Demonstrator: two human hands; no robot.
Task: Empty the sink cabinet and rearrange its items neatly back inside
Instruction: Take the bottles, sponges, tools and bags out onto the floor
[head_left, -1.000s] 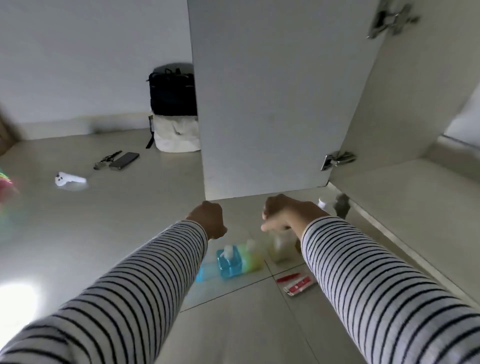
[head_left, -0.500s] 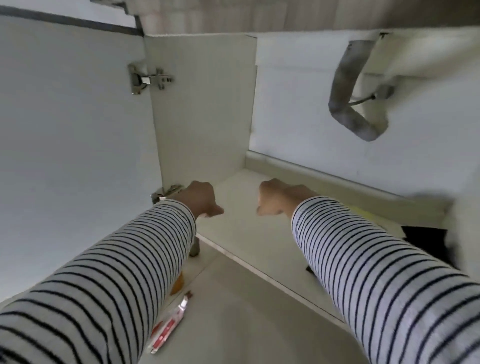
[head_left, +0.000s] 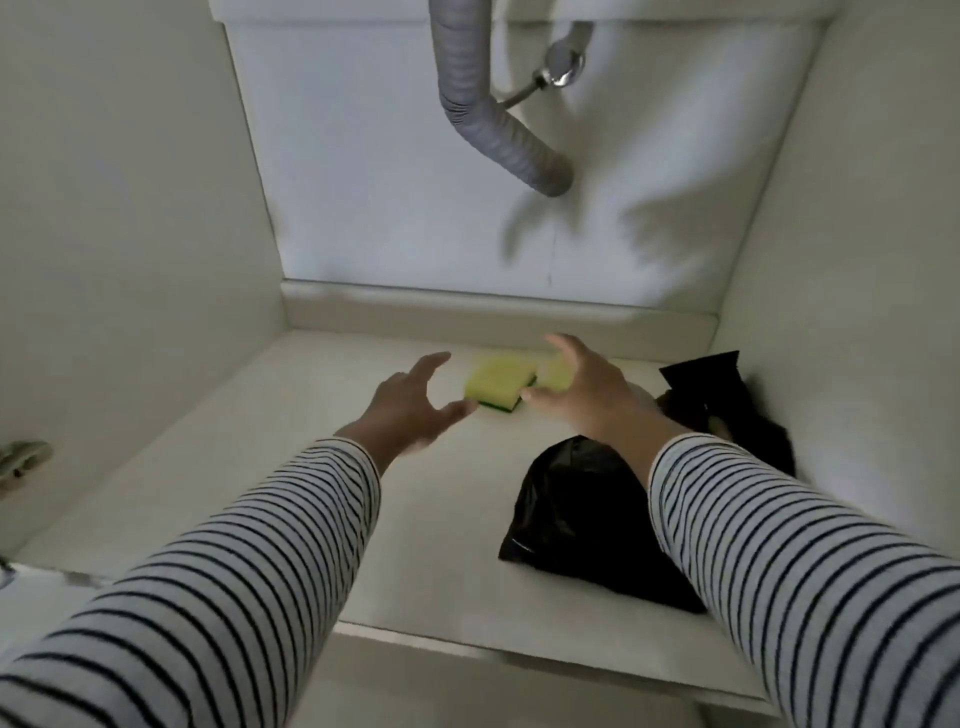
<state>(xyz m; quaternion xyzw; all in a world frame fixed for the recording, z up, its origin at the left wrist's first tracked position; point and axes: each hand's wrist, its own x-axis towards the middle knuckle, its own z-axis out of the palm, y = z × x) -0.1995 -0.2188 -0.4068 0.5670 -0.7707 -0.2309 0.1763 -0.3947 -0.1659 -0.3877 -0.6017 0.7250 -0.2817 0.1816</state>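
Inside, left hand (head_left: 410, 410), right hand (head_left: 582, 387) (both spread), sponges (head_left: 498, 387)

Grey corrugated drain hose (head_left: 488, 104) hanging overhead, chrome fitting (head_left: 563, 67) beside it

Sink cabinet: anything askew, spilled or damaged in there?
No spill or damage shows. The two yellow sponges lie loose on the cabinet floor, one at an angle and half hidden by the right hand. The black plastic bags sit crumpled at the right. The grey drain hose looks intact.
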